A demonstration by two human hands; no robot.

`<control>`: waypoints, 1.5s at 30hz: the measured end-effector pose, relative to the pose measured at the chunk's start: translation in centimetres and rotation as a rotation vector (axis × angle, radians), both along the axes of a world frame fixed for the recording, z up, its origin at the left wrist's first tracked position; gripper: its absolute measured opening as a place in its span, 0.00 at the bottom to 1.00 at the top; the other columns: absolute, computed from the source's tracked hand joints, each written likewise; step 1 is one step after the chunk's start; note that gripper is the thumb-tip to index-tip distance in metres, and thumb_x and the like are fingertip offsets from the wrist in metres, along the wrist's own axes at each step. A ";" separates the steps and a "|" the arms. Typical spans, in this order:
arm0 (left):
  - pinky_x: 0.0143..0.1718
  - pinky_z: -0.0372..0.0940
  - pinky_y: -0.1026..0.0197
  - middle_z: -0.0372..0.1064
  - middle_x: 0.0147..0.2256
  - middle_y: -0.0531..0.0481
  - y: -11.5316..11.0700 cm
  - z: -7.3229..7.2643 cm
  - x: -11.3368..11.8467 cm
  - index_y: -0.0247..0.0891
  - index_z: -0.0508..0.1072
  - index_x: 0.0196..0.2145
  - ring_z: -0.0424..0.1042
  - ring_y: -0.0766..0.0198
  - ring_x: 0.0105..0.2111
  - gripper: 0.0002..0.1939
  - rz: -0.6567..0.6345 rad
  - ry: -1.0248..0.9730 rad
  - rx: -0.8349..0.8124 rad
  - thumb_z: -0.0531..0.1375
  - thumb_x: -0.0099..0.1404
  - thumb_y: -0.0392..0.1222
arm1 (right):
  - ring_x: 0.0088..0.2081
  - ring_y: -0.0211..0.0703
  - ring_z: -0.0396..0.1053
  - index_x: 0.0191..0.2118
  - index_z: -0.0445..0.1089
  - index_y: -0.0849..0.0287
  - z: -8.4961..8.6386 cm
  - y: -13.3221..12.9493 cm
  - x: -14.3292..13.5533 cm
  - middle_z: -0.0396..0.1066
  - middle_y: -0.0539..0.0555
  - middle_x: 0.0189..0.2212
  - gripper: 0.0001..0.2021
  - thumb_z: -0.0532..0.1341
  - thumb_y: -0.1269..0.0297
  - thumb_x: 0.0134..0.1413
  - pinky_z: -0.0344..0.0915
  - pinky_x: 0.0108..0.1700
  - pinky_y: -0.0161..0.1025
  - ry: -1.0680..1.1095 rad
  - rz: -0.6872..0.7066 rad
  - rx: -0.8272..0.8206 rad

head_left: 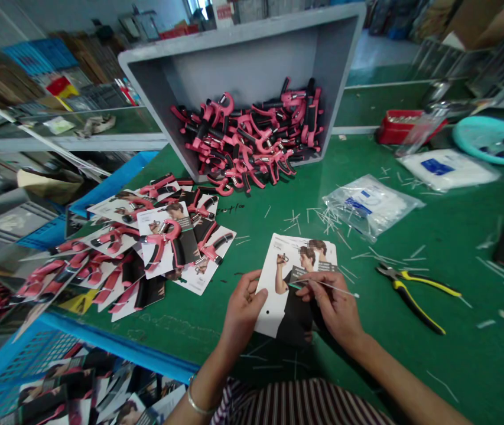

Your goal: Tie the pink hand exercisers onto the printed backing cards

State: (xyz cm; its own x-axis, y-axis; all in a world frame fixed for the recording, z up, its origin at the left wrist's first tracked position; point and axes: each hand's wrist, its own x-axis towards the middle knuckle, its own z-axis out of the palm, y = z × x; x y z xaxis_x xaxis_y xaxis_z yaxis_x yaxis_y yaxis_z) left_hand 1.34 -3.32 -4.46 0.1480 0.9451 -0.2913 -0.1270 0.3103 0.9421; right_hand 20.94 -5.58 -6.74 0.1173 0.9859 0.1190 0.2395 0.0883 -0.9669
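Left hand (243,304) pinching L edge of printed card (278,304), thumb on its front, fingers curled at the edge. Right hand (334,307) has thumb & fingers pressed on a thin white tie (335,287), held slantwise across card's R side; free end sticks out to R. Card's right in front of me, above green bench (491,360); can't tell if its low edge touches. 2nd card (329,251) peeks out behind. Yellow-blk cutters (400,283) lie open to R of my R hand. Loose ties (293,221) scattered nr clear bag (371,203). Carded grips (167,242) heaped on L; pink-blk grips (252,136) piled in tilted grey bin (243,71), far side.
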 end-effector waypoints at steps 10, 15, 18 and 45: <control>0.34 0.66 0.63 0.77 0.40 0.45 1.2 -0.1 -1.3 0.35 0.72 0.48 0.74 0.60 0.33 0.21 0.040 -0.023 -0.067 0.60 0.61 0.50 | 0.42 0.44 0.72 0.41 0.68 0.55 -0.8 0.8 -0.6 0.73 0.54 0.40 0.06 0.55 0.64 0.65 0.67 0.48 0.44 -0.138 0.106 0.060; 0.31 0.65 0.60 0.75 0.27 0.48 1.8 -3.4 -0.7 0.34 0.77 0.32 0.71 0.57 0.29 0.12 0.040 0.170 0.003 0.66 0.50 0.43 | 0.43 0.45 0.70 0.39 0.71 0.55 -0.9 1.5 -1.1 0.72 0.54 0.38 0.06 0.57 0.64 0.63 0.64 0.49 0.43 -0.109 0.152 0.059; 0.36 0.65 0.59 0.73 0.25 0.48 2.2 -4.0 -0.1 0.36 0.76 0.25 0.71 0.55 0.32 0.04 -0.042 0.353 0.148 0.66 0.48 0.37 | 0.43 0.45 0.70 0.38 0.71 0.56 -0.8 1.5 -1.2 0.73 0.53 0.38 0.06 0.57 0.64 0.63 0.64 0.48 0.42 -0.082 0.140 0.046; 0.62 0.57 0.52 0.60 0.62 0.44 -1.7 3.8 -4.9 0.44 0.62 0.62 0.61 0.55 0.60 0.26 -0.908 0.537 0.519 0.50 0.68 0.32 | 0.35 0.40 0.72 0.42 0.72 0.55 -0.7 0.7 -0.5 0.74 0.51 0.36 0.08 0.59 0.60 0.62 0.66 0.40 0.36 0.175 0.193 -0.124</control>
State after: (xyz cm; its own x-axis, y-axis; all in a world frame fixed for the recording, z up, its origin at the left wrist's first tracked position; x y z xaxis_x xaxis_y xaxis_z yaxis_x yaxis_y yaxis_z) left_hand -3.59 -5.05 -0.67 0.8037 0.5801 -0.1321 0.3952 -0.3544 0.8475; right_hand 20.46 -4.93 -7.44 -0.0656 0.9978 -0.0097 0.0580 -0.0058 -0.9983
